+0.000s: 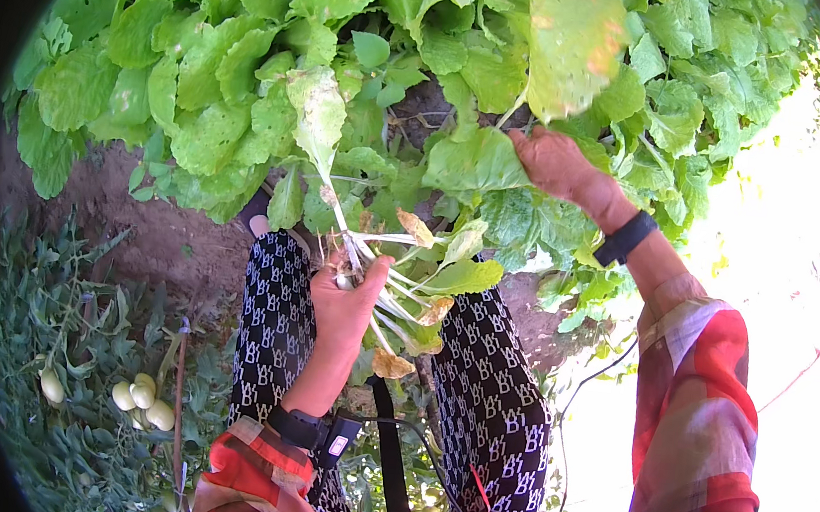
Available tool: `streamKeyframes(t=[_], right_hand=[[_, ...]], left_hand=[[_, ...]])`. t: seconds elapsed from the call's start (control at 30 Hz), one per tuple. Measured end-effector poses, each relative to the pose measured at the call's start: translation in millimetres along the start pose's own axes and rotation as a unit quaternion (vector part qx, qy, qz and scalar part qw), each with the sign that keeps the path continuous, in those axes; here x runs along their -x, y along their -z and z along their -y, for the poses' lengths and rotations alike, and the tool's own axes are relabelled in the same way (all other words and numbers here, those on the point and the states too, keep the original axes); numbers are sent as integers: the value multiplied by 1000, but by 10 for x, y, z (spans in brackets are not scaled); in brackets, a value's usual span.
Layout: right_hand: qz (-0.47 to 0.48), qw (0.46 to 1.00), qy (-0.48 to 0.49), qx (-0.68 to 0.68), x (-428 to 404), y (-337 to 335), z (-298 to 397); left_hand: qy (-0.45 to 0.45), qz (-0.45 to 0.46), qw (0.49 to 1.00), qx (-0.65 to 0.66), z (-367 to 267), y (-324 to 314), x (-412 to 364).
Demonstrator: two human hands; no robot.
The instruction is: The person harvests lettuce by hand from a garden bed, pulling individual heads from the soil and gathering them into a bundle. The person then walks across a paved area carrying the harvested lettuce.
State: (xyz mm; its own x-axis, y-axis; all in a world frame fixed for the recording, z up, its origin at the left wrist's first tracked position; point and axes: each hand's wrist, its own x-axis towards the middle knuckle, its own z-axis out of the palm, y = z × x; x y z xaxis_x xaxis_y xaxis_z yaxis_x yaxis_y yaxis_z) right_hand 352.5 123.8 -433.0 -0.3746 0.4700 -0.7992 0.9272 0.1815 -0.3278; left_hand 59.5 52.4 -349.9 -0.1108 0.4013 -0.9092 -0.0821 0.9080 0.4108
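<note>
Held in my left hand [346, 294] is a bunch of leafy green stems [392, 284], with thin roots at the gathered end. Several of its leaves are yellowed or dried brown, and one long pale leaf [317, 115] points up toward the bed. My right hand [565, 166] is among the growing leafy greens [219, 71], its fingers curled beside the stalk of a large yellow-spotted leaf [574, 45]. A broad green leaf [478, 160] lies against those fingers. The fingertips are hidden, so their grip is unclear.
Tomato plants [82, 446] with pale unripe tomatoes [144, 397] and a thin stake [179, 397] stand at lower left. Bare soil [144, 220] borders the bed. A black cable [573, 416] hangs near my right leg. Sunlit ground [741, 246] glares at right.
</note>
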Motion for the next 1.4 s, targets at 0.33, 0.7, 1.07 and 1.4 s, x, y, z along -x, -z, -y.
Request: streamKeyframes(t=[0.33,0.7,1.07,1.4], right_hand=[[-107,959,43,-259,476,-21,1618],[-64,964,141,-217,501,-144,1936],[-110,794,-39,-597,352,835,1170],[-355,801,-115,-468,-1095,534,491]], left_hand=[[-6,-31,996,78,-93,-14,26],[39,-16,997,57,-73,135,49],[0,-145,989,6,-87,240,17],[-6,-125,992,-32,-15,122,49]])
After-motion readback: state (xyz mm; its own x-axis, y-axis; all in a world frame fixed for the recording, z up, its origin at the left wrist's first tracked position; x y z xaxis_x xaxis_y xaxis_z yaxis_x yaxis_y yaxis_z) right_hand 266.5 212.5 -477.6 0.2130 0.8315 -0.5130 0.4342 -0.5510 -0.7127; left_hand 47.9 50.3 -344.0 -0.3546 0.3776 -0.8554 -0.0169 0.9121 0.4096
